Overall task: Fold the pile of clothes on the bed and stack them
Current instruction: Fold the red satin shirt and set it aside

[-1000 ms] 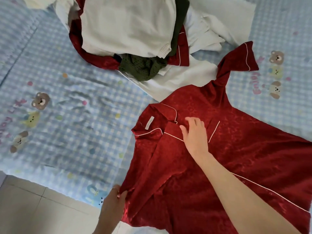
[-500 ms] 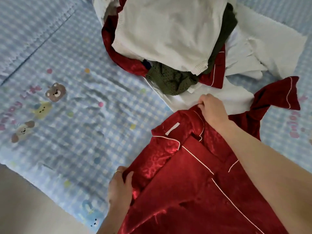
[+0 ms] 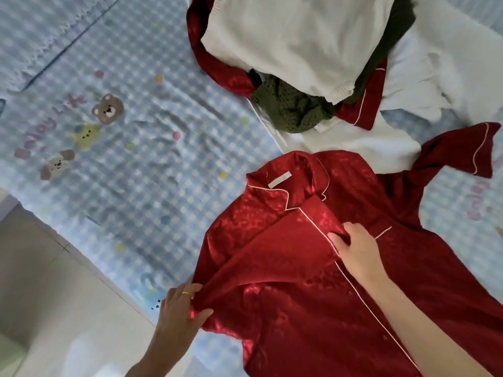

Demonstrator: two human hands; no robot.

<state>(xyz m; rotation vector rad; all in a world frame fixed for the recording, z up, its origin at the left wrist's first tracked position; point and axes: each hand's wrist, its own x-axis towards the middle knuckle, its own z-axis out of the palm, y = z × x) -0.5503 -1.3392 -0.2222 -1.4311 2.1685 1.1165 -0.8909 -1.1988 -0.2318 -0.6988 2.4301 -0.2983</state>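
A red satin pyjama shirt (image 3: pixel 321 270) with white piping lies front up on the bed, collar toward the pile, one sleeve (image 3: pixel 457 153) stretched out to the right. My left hand (image 3: pixel 181 308), wearing a gold ring, pinches the shirt's left edge near the bed's front edge. My right hand (image 3: pixel 353 246) grips the piped front placket at mid-chest. Behind the shirt sits the pile of clothes (image 3: pixel 299 44): a white knit on top, a dark green garment (image 3: pixel 294 110), another red satin piece and white items below.
The bed is covered with a blue checked sheet (image 3: pixel 122 126) printed with small bears. Its front edge runs diagonally at the lower left, with pale floor tiles (image 3: pixel 40 281) beyond it. A white garment (image 3: pixel 449 63) spreads at the upper right.
My right hand has come back from the collar's far side to the front placket. The shirt lies flatter and more spread out. My left hand keeps its hold on the left edge.
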